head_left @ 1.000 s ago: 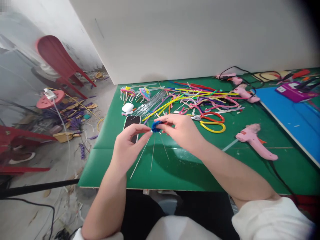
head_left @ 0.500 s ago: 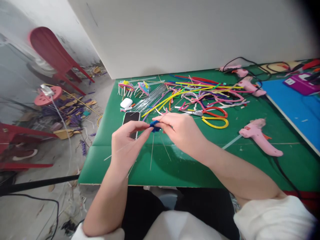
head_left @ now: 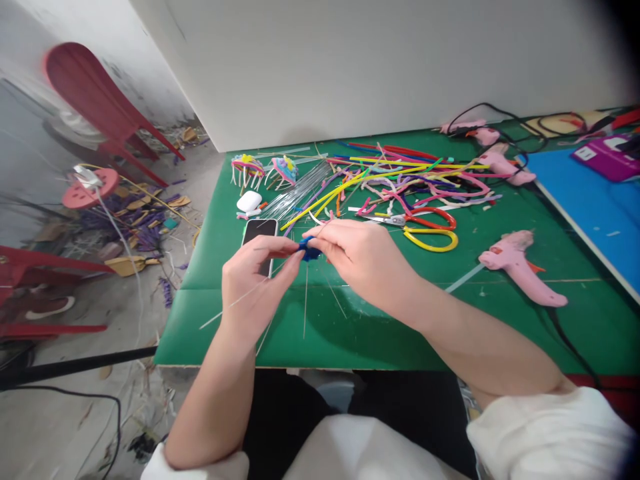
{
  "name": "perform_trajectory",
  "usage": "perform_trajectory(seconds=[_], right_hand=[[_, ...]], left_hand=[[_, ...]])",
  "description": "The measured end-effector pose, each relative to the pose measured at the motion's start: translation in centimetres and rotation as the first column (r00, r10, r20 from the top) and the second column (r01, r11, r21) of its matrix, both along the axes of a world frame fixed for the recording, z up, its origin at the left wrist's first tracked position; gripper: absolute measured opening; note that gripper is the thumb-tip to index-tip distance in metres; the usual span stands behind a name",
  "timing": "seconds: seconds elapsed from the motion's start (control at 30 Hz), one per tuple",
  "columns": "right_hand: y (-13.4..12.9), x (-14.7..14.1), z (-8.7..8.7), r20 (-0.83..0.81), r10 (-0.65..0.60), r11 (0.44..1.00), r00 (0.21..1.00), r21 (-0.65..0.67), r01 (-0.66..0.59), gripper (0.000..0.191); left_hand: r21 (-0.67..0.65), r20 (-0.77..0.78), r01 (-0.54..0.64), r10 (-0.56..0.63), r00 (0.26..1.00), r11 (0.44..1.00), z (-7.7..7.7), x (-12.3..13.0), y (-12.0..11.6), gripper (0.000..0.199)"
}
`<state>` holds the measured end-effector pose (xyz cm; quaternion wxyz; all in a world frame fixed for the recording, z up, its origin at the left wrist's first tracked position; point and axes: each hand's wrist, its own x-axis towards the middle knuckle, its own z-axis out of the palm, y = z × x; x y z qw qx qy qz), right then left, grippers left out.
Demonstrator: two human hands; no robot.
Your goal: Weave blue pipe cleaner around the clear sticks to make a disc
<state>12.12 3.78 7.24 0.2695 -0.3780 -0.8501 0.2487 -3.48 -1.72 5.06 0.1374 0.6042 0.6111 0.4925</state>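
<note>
has just brought a thin pale wire (head_left: 234, 304) across the left hand (head_left: 245, 270), seemingly re-angling the work, and still pinches a small fuzzy blue bundle (head_left: 311, 254) between that and the right hand (head_left: 357, 250), above a glossy green tabletop (head_left: 390, 350).

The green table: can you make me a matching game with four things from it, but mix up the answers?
Things:
1. Phone
2. Scissors
3. Blue piece
4. Front glue gun

Clues:
A. Mostly pink
B. Between the left hand and the right hand
C. Dark face, pale edge
D. Partly red, partly yellow

Right pairs: 1-C, 2-D, 3-B, 4-A
</note>
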Motion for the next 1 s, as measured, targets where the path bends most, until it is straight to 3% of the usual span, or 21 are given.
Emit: perform_trajectory(seconds=[0.27,0.47,0.77,1.0], right_hand=[[-0.2,-0.1,0.2,0.021,0.000,1.000,1.000,0.016,0.000,0.023],[-0.5,0.0,-0.3,0.025,-0.013,0.992,1.000,0.126,0.009,0.022],[-1.5,0.0,-0.7,0.068,-0.091,0.935,0.993,0.348,0.062,0.021],[-1.2,0.1,-0.8,0.089,-0.092,0.934,0.992,0.352,0.055,0.021]], left_hand=[[0.089,-0.121,0.093,-0.081,0.989,0.992,0.4,-0.2,0.1,0.010],[0.194,-0.293,0.122,-0.061,0.954,0.973,0.8,-0.4,0.3,0.010],[0.169,-0.235,0.126,-0.084,0.968,0.978,0.8,-0.2,0.3,0.010],[0.159,-0.263,0.108,-0.064,0.963,0.981,0.7,-0.1,0.2,0.012]])
